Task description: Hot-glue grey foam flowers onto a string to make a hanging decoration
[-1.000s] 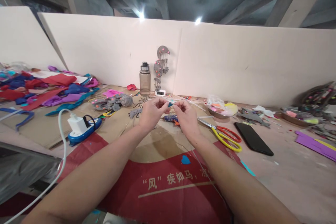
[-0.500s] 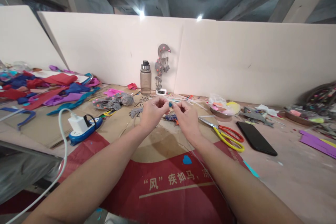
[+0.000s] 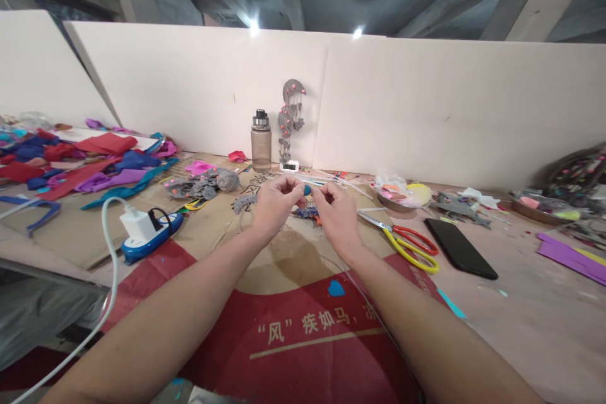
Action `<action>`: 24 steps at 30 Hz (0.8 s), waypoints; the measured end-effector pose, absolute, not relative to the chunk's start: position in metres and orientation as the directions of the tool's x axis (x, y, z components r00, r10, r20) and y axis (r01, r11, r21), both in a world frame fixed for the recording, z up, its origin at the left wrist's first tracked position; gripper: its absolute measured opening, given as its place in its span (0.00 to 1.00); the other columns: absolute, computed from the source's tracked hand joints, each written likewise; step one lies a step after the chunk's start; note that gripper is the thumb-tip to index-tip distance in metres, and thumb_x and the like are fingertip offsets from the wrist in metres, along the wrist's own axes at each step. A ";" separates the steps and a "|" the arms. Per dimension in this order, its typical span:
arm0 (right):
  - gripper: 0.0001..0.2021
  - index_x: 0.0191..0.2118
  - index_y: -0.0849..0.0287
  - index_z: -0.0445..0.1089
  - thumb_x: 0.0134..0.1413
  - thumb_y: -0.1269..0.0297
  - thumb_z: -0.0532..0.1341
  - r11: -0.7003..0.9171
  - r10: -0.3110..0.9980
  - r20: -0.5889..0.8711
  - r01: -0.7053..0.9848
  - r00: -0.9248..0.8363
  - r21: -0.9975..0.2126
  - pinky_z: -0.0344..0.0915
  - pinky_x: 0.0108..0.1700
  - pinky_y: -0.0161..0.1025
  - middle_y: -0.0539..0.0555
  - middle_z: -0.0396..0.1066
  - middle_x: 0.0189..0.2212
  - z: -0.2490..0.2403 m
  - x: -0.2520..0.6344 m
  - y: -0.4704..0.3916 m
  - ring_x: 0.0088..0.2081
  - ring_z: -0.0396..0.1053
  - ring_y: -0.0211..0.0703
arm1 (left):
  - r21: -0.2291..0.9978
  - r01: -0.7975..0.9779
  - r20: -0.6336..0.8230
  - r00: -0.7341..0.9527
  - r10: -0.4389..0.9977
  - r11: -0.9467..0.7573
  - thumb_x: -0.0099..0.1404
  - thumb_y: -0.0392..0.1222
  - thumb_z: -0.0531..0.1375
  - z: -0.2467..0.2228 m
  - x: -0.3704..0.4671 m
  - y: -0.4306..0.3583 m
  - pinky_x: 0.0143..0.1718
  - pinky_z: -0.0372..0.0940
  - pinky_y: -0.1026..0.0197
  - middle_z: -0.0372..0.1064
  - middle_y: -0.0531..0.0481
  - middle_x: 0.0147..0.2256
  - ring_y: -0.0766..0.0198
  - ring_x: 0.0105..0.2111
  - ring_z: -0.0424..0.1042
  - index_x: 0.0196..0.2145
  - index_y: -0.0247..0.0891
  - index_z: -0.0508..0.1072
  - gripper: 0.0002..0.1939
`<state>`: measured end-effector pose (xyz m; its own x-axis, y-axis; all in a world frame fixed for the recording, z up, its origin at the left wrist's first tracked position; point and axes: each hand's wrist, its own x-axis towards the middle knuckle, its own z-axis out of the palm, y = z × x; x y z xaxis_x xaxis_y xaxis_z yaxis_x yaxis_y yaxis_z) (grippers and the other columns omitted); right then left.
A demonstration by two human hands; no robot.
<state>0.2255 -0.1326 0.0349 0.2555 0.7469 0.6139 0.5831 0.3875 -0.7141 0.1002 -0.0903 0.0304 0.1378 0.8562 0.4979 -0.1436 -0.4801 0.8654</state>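
Note:
A small blue piece (image 3: 307, 190) is pinched between the fingertips of my left hand (image 3: 279, 202) and my right hand (image 3: 335, 207), above the middle of the table. Both hands are closed on it, and their fingers hide most of it. Below and behind them lie a dark blue bundle with an orange bit (image 3: 316, 218) and thin pale strips (image 3: 326, 180). A blue heart (image 3: 336, 288) rests on the red and brown sheet (image 3: 293, 353) between my forearms. Scissors with red and yellow handles (image 3: 411, 249) lie right of my right hand.
Behind stand a bottle (image 3: 261, 144), a small white clock (image 3: 289, 166) and a grey hanging ornament (image 3: 291, 113). Coloured cloth scraps (image 3: 101, 161) and a blue power strip (image 3: 152, 241) are left. On the right are a phone (image 3: 460, 248) and a bowl of scraps (image 3: 402, 196).
The blue piece shows slightly more between my fingertips. Both hands keep nearly the same place, while the whole view has shifted very slightly.

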 end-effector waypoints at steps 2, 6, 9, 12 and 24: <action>0.15 0.21 0.57 0.57 0.55 0.59 0.56 0.390 0.749 0.609 0.569 0.260 -0.723 0.51 0.30 0.36 0.45 0.57 0.19 0.035 0.226 -0.133 0.24 0.54 0.36 | 0.865 -0.155 0.498 0.141 0.856 -0.478 0.57 0.42 0.61 0.029 0.100 -0.089 0.27 0.67 0.63 0.71 0.51 0.21 0.66 0.21 0.70 0.26 0.36 0.72 0.07; 0.08 0.31 0.57 0.67 0.54 0.58 0.57 0.397 0.781 0.565 0.487 0.266 -0.778 0.53 0.29 0.35 0.45 0.62 0.21 0.033 0.227 -0.132 0.24 0.57 0.36 | 0.869 -0.190 0.486 0.152 0.861 -0.457 0.57 0.43 0.61 0.027 0.101 -0.088 0.27 0.67 0.63 0.70 0.51 0.21 0.67 0.21 0.69 0.26 0.36 0.72 0.07; 0.09 0.33 0.58 0.70 0.53 0.59 0.57 0.410 0.799 0.546 0.436 0.251 -0.801 0.54 0.29 0.35 0.46 0.63 0.21 0.034 0.228 -0.133 0.24 0.57 0.36 | 0.868 -0.215 0.485 0.177 0.857 -0.447 0.57 0.43 0.62 0.027 0.102 -0.088 0.27 0.68 0.63 0.70 0.51 0.21 0.67 0.21 0.69 0.27 0.36 0.72 0.07; 0.08 0.28 0.58 0.69 0.52 0.61 0.57 0.411 0.797 0.542 0.418 0.266 -0.810 0.55 0.29 0.34 0.46 0.62 0.21 0.036 0.229 -0.134 0.25 0.57 0.36 | 0.878 -0.234 0.466 0.219 0.857 -0.417 0.57 0.44 0.63 0.028 0.102 -0.089 0.28 0.69 0.62 0.71 0.50 0.22 0.66 0.22 0.70 0.28 0.35 0.73 0.08; 0.09 0.28 0.58 0.68 0.55 0.63 0.56 0.386 0.745 0.631 0.633 0.214 -0.671 0.51 0.30 0.35 0.46 0.61 0.21 0.031 0.239 -0.136 0.25 0.56 0.35 | 0.895 -0.061 0.433 0.347 0.832 -0.441 0.57 0.45 0.64 0.035 0.100 -0.093 0.27 0.70 0.64 0.74 0.49 0.24 0.66 0.23 0.73 0.33 0.34 0.77 0.11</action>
<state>0.2392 -0.1361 0.0312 0.2142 0.7454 0.6312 0.6331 0.3862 -0.6709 0.0996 -0.0928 0.0352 0.3467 0.8318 0.4335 -0.0610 -0.4412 0.8954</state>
